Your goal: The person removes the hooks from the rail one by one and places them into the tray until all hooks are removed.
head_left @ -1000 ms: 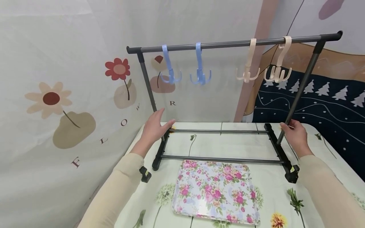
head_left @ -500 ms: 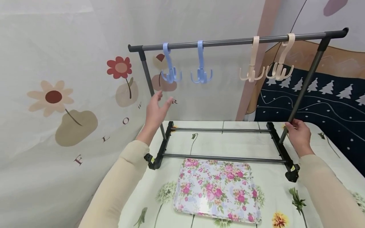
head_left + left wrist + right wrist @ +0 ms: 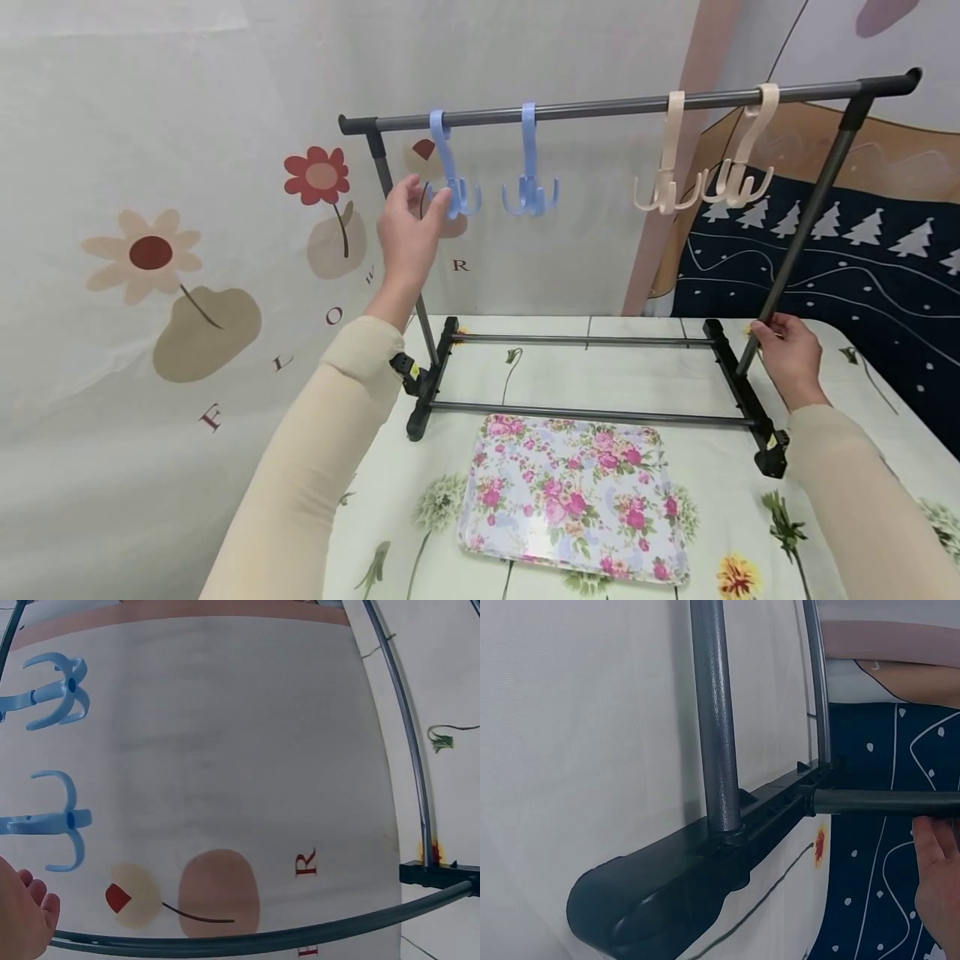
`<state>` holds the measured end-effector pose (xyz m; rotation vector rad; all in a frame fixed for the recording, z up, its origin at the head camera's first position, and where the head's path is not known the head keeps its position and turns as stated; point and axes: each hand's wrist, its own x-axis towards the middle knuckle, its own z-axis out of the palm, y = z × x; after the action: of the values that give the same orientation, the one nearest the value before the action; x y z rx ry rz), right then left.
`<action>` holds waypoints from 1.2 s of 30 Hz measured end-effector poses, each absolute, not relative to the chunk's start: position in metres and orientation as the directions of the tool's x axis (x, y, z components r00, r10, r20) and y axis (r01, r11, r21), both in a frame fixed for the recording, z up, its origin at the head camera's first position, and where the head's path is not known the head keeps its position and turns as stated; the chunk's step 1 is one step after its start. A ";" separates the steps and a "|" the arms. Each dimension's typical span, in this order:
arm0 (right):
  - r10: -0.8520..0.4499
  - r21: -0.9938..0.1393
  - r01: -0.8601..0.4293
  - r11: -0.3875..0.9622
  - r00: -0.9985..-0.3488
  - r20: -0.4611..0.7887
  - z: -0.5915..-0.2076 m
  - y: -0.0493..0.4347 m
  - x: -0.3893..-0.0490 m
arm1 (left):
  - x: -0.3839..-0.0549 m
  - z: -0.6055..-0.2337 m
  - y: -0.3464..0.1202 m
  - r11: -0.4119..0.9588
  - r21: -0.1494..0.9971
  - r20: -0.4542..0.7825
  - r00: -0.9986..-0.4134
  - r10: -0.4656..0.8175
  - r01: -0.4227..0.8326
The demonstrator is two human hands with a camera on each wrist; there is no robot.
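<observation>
A dark grey metal rack (image 3: 600, 108) stands on the table, with a top bar, two upright posts and a low base. Blue hooks (image 3: 531, 196) hang left on the bar; beige hooks (image 3: 664, 190) hang right. My left hand (image 3: 408, 233) is raised beside the left post (image 3: 424, 329), just below the leftmost blue hook (image 3: 453, 192). Its fingers are loosely bent and hold nothing visible; in the left wrist view part of that hand (image 3: 22, 915) shows near the post. Low on the right post (image 3: 806, 225), my right hand (image 3: 791, 358) grips with thumb and fingers.
A flower-patterned tray (image 3: 570, 500) lies on the table before the rack. The tablecloth (image 3: 397, 500) has printed flowers. A pale printed curtain (image 3: 187, 125) hangs close at the left and behind; a dark tree-patterned cloth (image 3: 847, 283) is at the right.
My left hand has risen along the left post, from low near the base to just under the leftmost blue hook. My right hand stays at the right post. The view has shifted slightly.
</observation>
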<state>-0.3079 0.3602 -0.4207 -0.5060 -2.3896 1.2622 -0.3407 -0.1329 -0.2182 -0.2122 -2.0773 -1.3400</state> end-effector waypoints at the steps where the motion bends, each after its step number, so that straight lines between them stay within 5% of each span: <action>1: 0.482 -0.837 0.132 0.531 -0.860 0.170 -0.421 0.360 -0.308 | -0.342 -0.215 -0.131 0.454 0.764 0.592 -0.777 -0.213 0.458; 14: 0.484 -0.833 0.158 0.530 -0.863 0.144 -0.420 0.361 -0.309 | -0.352 -0.184 -0.108 0.354 0.861 0.489 -0.788 -0.375 0.366; 36: 0.482 -0.837 0.148 0.528 -0.863 0.152 -0.421 0.359 -0.308 | -0.374 -0.179 -0.088 0.534 0.832 0.452 -0.739 -0.499 0.149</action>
<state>-0.3079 0.3592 -0.4208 -0.5192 -2.4052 1.2665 -0.3739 -0.0875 -0.1793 0.2821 -2.0911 -1.2220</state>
